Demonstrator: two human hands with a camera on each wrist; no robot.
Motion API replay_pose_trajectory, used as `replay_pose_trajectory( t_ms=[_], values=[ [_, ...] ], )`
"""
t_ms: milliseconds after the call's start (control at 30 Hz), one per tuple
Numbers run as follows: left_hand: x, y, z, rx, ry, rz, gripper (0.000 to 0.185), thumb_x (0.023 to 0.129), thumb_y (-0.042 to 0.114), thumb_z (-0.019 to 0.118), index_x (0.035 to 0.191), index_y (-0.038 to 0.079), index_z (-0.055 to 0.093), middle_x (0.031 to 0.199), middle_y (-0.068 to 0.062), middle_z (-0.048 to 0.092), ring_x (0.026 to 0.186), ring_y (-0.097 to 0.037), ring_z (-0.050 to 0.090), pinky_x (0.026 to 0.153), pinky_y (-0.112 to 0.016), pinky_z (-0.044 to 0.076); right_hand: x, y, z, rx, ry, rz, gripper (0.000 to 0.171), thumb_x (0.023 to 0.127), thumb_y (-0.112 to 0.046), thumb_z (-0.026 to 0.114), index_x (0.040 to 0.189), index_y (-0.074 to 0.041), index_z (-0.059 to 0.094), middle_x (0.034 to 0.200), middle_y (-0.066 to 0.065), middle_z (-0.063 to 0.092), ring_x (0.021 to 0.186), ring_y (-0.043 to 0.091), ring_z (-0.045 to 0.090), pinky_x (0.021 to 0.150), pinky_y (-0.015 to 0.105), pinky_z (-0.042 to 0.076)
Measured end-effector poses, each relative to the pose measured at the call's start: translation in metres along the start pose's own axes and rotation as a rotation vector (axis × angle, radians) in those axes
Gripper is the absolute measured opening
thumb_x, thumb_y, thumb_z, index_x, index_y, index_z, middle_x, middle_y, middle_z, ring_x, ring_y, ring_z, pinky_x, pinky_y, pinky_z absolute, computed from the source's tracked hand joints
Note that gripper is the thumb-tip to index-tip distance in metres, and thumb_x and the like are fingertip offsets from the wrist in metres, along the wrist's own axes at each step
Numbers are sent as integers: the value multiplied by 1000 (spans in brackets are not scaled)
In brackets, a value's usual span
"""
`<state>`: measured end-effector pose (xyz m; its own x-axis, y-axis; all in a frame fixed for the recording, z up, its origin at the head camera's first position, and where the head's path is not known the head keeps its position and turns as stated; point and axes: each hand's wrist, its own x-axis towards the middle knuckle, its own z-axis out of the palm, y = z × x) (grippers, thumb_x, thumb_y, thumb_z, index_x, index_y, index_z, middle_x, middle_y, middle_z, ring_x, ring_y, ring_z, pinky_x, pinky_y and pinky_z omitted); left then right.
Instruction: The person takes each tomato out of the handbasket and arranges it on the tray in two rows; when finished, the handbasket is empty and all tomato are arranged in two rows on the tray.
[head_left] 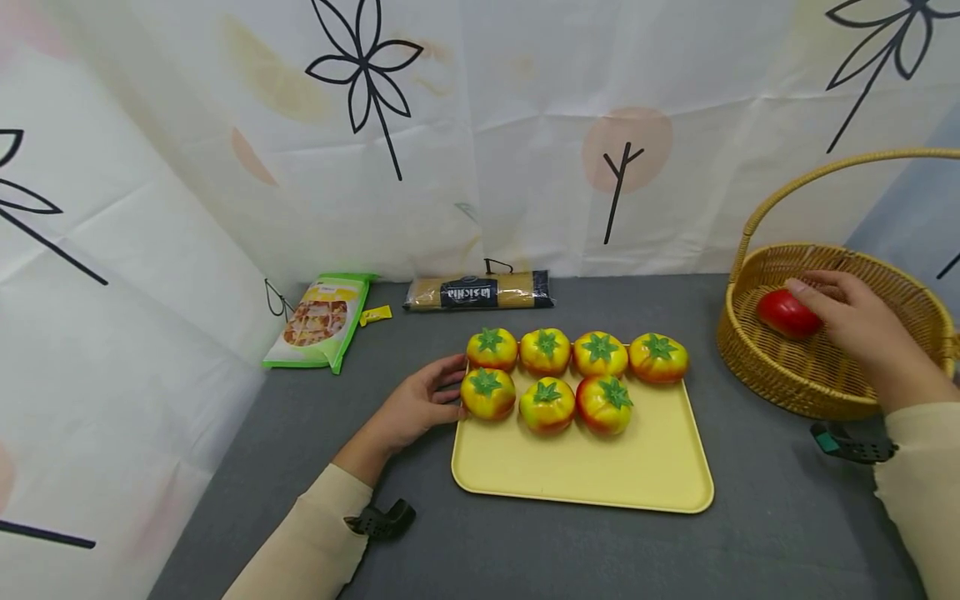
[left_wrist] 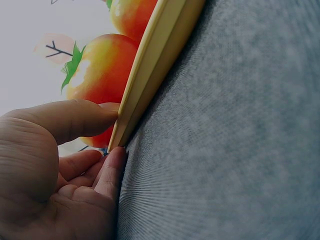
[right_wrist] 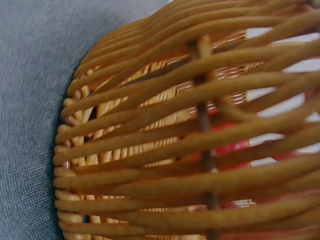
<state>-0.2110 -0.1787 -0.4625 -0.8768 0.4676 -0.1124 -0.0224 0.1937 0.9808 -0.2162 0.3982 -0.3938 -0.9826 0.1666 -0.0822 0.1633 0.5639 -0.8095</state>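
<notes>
Red tomato point(head_left: 784, 313) lies inside the wicker basket point(head_left: 780, 379), right hand point(head_left: 855, 321) curled around it; lift it straight above the rim; left hand point(head_left: 420, 404) pinches the yellow tray point(head_left: 600, 467) edge, steadying it on the desk.

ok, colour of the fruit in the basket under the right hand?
Plain glossy red fruit, clearest in the head view, in the wicker basket at the right hand.
</notes>
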Motion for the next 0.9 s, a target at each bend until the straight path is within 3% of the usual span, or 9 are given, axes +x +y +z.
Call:
replay_pose_trajectory(
  t_ms=[100,200,467,567,733,900],
  values=[
    [-1,1,0,-2,0,1,90,91,-12,79,168,-3,33,171,-21,35,153,-38,40,121,-48,41,6,8,-2,-168,-80,-43,90,113,-48,53,163,17,15,154,52,20,133,71,28,98,80,40],
    [-1,1,0,-6,-2,7,89,92,-11,79,168,-4,33,171,-22,35,153,-38,40,122,-50,39,11,17,-4,-286,-101,-116,83,110,-35,65,156,20,22,143,51,29,124,69,36,91,77,45],
    [-1,2,1,-5,4,4,89,92,-11,79,168,-4,33,170,-22,36,153,-38,40,122,-51,39,13,22,-4,-305,-86,-133,80,107,-22,72,155,19,23,137,50,35,122,68,37,87,73,47],
    [-1,2,1,-4,4,6,89,92,-10,79,168,-4,33,170,-22,36,153,-39,40,122,-51,39,11,21,-3,-299,-95,-131,79,108,-23,71,155,19,23,137,49,36,120,67,43,92,77,44],
    [-2,2,1,-5,3,8,88,93,-10,78,168,-4,32,170,-22,35,153,-39,40,123,-52,38,8,17,-3,-311,-80,-124,76,110,-32,67,155,15,29,136,50,39,120,66,43,91,77,43],
    [-1,1,1,-4,2,10,88,93,-10,78,168,-4,32,170,-22,35,153,-39,40,123,-52,38,4,12,-2,-287,-36,-126,71,111,-30,66,156,14,33,140,51,36,122,68,41,90,78,44]
  ],
)
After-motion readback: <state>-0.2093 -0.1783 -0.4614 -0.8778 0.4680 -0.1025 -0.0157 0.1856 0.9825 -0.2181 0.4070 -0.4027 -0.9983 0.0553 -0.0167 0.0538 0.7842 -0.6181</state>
